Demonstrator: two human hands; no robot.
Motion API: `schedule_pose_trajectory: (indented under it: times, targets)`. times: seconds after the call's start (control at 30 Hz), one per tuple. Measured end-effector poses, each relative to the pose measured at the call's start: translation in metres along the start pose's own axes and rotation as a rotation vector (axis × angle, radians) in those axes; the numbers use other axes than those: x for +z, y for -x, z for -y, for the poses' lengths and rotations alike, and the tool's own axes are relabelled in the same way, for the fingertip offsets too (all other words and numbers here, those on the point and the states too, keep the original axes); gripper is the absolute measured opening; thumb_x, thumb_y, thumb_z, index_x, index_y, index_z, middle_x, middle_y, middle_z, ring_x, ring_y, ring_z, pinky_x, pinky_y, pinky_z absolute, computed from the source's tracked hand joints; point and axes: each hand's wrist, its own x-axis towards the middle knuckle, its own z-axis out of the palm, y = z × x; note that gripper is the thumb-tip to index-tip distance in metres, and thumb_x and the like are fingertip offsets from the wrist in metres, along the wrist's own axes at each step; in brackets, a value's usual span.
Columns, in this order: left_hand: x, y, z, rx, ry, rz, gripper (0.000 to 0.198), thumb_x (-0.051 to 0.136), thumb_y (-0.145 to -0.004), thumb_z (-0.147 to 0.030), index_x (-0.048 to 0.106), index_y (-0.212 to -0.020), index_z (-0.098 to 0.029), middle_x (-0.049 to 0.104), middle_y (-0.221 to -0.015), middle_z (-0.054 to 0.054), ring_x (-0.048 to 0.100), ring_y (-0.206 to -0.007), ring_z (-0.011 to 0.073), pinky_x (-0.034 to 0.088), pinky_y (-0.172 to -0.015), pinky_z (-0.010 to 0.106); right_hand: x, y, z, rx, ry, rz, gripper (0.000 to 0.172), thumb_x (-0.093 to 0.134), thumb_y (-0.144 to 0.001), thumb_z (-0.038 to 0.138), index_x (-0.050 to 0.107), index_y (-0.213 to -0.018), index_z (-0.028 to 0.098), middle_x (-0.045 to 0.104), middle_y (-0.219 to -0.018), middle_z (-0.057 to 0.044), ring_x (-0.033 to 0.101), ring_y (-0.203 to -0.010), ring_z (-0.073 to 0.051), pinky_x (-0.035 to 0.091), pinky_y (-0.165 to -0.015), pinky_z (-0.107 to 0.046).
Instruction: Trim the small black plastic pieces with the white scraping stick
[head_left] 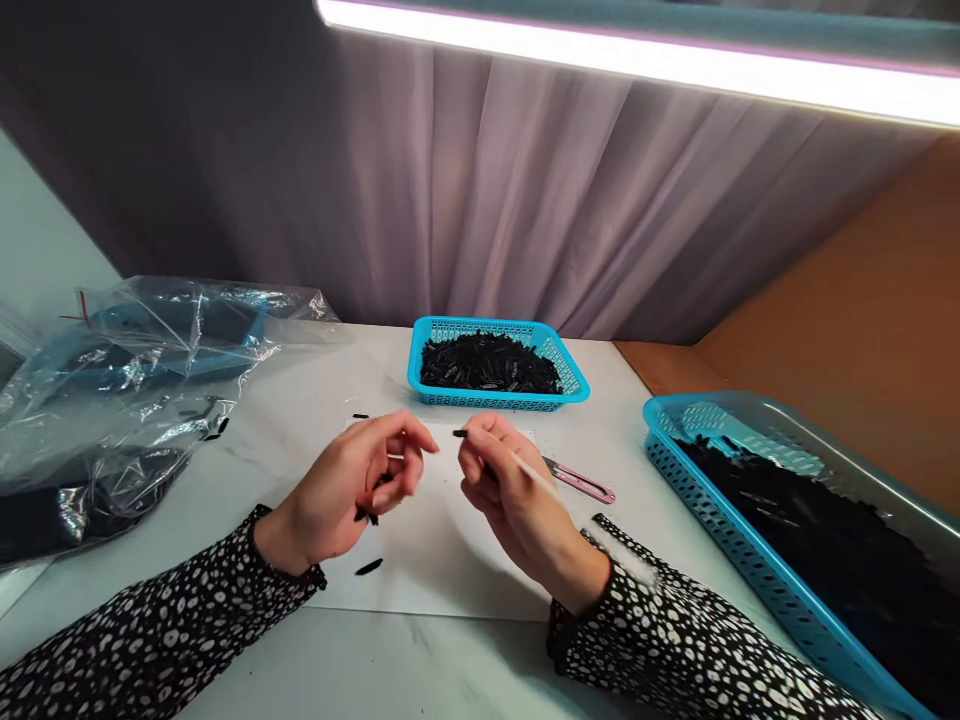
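My left hand (pixel 352 485) is curled around several small black pieces (pixel 367 515), which show below its fingers and in the palm. Its thumb and index finger reach toward the right, apart from each other at the tips. Between thumb and index finger, my right hand (pixel 517 490) pinches one short black strip (pixel 460 433). A thin white stick (pixel 536 472) also lies along that hand; its far end is blurred over the sleeve. Both hands hover above a white sheet (pixel 442 590), on which a loose black strip (pixel 369 567) lies.
A blue basket (pixel 416 360) of black pieces stands at the back. Another blue basket (pixel 720 540), also filled with black pieces, is at right under clear plastic. A pink cutter knife (pixel 585 485) lies beside my right hand. Clear plastic bags (pixel 172 350) cover the left side.
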Motion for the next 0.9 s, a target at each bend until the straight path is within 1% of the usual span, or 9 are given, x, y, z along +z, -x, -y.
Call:
schedule_pose_trajectory:
  times: [0.1,0.2,0.33,0.43,0.53,0.63,0.73,0.83,0.9]
  targets:
    - [0.0,-0.005,-0.005,-0.015,0.341,-0.203,0.037,0.039,-0.1,-0.024,0.06,-0.071,-0.015,0.049,-0.051,-0.004,0.026,-0.035,0.0042,0.016,-0.036,0.018,0.002,0.001,-0.003,0.08,-0.074,0.04,0.019,0.062,-0.081,0.033,0.047,-0.074,0.023,0.058,-0.061,0.005,0.025,-0.044,-0.007,0.012,-0.038,-0.021]
    - [-0.001,-0.006,-0.008,0.048,0.497,-0.333,0.04,0.035,-0.102,-0.02,0.056,-0.068,-0.015,0.048,-0.053,-0.004,0.027,-0.034,0.0035,0.017,-0.034,0.017,0.01,0.006,-0.012,0.043,0.13,0.107,0.017,0.064,-0.082,0.031,0.053,-0.074,0.02,0.056,-0.063,0.004,0.027,-0.046,-0.007,0.019,-0.041,-0.02]
    - [0.001,-0.002,-0.007,0.07,0.521,-0.368,0.039,0.035,-0.102,-0.019,0.054,-0.067,-0.015,0.046,-0.053,-0.005,0.027,-0.033,0.0034,0.02,-0.033,0.016,0.019,0.008,-0.031,-0.327,0.538,0.205,0.01,0.072,-0.083,0.027,0.066,-0.087,0.02,0.057,-0.064,0.004,0.046,-0.054,-0.011,0.038,-0.053,-0.024]
    - [0.003,0.001,-0.005,0.063,0.513,-0.375,0.038,0.038,-0.1,-0.019,0.056,-0.067,-0.015,0.047,-0.053,-0.004,0.029,-0.035,0.0042,0.026,-0.035,0.016,0.02,0.002,-0.042,-0.589,0.74,0.216,0.009,0.068,-0.091,0.029,0.07,-0.09,0.021,0.061,-0.066,0.001,0.051,-0.057,-0.013,0.042,-0.056,-0.027]
    - [0.004,0.001,-0.001,0.061,0.493,-0.402,0.037,0.041,-0.098,-0.018,0.057,-0.064,-0.014,0.048,-0.054,-0.003,0.031,-0.037,0.0046,0.03,-0.037,0.016,0.02,-0.005,-0.048,-0.696,0.816,0.202,0.013,0.065,-0.094,0.03,0.073,-0.089,0.02,0.063,-0.067,0.0,0.053,-0.056,-0.014,0.043,-0.056,-0.026]
    - [0.001,-0.005,0.006,0.048,0.466,-0.432,0.035,0.045,-0.094,-0.015,0.057,-0.062,-0.014,0.052,-0.056,-0.002,0.031,-0.039,0.0046,0.033,-0.04,0.016,0.018,-0.01,-0.049,-0.631,0.829,0.203,0.012,0.066,-0.092,0.029,0.074,-0.09,0.021,0.063,-0.066,0.001,0.052,-0.055,-0.014,0.042,-0.056,-0.026]
    - [-0.007,-0.017,0.015,0.013,0.424,-0.454,0.032,0.046,-0.092,-0.012,0.059,-0.062,-0.014,0.055,-0.061,0.0,0.041,-0.044,0.0061,0.04,-0.045,0.017,0.015,-0.015,-0.047,-0.463,0.803,0.167,0.013,0.066,-0.088,0.03,0.072,-0.082,0.02,0.059,-0.061,0.003,0.049,-0.055,-0.013,0.04,-0.057,-0.026]
    - [-0.016,-0.025,0.021,-0.027,0.353,-0.453,0.029,0.048,-0.092,-0.01,0.061,-0.067,-0.014,0.057,-0.064,0.001,0.05,-0.051,0.0076,0.041,-0.049,0.017,0.01,-0.021,-0.039,-0.3,0.669,0.101,0.02,0.069,-0.083,0.036,0.068,-0.072,0.019,0.056,-0.059,0.003,0.044,-0.055,-0.013,0.036,-0.056,-0.026]
    - [-0.02,-0.025,0.021,-0.053,0.294,-0.396,0.025,0.052,-0.092,-0.013,0.064,-0.071,-0.013,0.059,-0.065,0.002,0.05,-0.052,0.0084,0.038,-0.047,0.018,0.006,-0.024,-0.032,-0.224,0.556,0.066,0.024,0.072,-0.08,0.04,0.068,-0.071,0.019,0.054,-0.059,0.003,0.039,-0.055,-0.012,0.032,-0.054,-0.026]
